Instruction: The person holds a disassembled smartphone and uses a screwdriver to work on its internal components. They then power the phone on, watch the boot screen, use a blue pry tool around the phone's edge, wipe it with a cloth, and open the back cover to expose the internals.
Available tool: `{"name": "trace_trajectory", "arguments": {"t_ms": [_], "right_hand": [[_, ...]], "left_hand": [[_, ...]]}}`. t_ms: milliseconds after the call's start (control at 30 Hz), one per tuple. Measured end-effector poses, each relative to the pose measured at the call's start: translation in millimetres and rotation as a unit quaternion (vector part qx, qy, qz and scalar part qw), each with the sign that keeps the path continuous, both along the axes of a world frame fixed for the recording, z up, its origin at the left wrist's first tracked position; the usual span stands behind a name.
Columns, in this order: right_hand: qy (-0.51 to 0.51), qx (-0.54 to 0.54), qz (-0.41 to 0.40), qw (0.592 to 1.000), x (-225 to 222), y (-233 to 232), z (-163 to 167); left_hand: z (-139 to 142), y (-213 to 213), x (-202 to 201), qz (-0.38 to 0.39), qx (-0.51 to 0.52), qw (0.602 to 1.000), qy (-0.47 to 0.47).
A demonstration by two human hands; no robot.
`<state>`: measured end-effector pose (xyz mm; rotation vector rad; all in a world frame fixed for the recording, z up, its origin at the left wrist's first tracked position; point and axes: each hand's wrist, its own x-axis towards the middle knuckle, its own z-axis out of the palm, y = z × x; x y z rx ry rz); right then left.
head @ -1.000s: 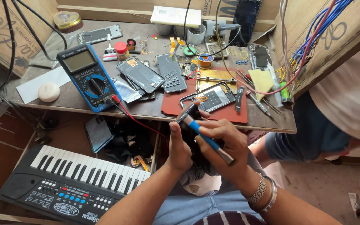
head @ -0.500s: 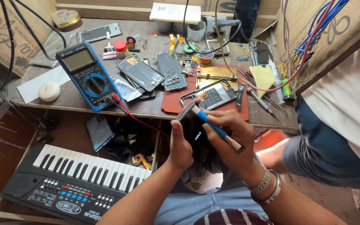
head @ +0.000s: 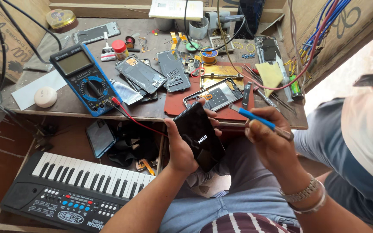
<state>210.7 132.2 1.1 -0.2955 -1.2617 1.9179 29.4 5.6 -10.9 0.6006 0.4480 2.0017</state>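
**Dark phone held low at the near edge of a cluttered repair bench**

Where the wooden bench [head: 65, 105] runs across the far half of the view, strewn with parts from end to end. Below it, near left: a black electronic keyboard [head: 72, 190] with white keys and a row of blue and red buttons. At the left and right edges, brown cardboard sheets [head: 5, 41] with large dark lettering, leaning upright. On the far right, another person's grey sleeve [head: 368, 129] and blue trousers.

On the bench, left of centre: a blue multimeter [head: 85, 84], grey screen, round dial, red lead trailing off its near end. Just right of it, two opened phone backs [head: 141, 73] lying side by side. Further right, a red-brown mat [head: 178, 103] bearing a bare phone frame [head: 214, 95]. Far centre: a flat white box [head: 175, 8]. Far left: a round golden tin [head: 61, 18]. Near left edge: a white round puck [head: 45, 97]. Far right: a folded yellow cloth [head: 270, 75].

Just off the bench's near edge, centre: the dark phone [head: 199, 136], screen up with a small white logo, tilted. Gripped from the left by the left hand [head: 180, 149], fingers wrapped round its far side. Beside it, the right hand [head: 270, 142], closed around a blue-handled tool [head: 257, 119], tip pointing left toward the mat; bracelets at the wrist.
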Motion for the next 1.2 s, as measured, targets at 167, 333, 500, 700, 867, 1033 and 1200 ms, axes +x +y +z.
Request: {"name": "trace_trajectory", "arguments": {"t_ms": [167, 333, 500, 700, 867, 1033, 1200], "right_hand": [[-0.247, 0.170, -0.095, 0.949, 36.4, 18.4, -1.0], [-0.359, 0.221, -0.170, 0.891, 53.5, 37.9, 7.7], [-0.541, 0.312, -0.189, 0.758, 36.4, 53.6, 27.2], [-0.614, 0.415, -0.190, 0.644, 2.8, 67.5, 45.1], [-0.610, 0.474, -0.213, 0.598, -13.0, 79.0, 41.5], [-0.530, 0.467, -0.249, 0.663, -7.6, 85.1, 26.8], [-0.356, 0.350, -0.202, 0.843, 9.9, 85.3, 10.1]], "left_hand": [[-2.2, -0.3, -3.7, 0.002, -0.002, 1.000, 0.004], [-3.6, 0.6, -5.5, 0.013, -0.011, 1.000, 0.010], [-3.0, 0.8, -5.8, 0.014, -0.020, 1.000, 0.016], [-2.0, 0.6, -5.7, 0.017, -0.025, 0.999, 0.027], [-2.0, 1.8, -5.4, 0.016, -0.021, 0.999, 0.020], [-2.1, 0.9, -6.1, 0.016, -0.024, 0.999, 0.021], [-1.7, 2.8, -6.5, 0.016, -0.023, 0.999, 0.027]]}}
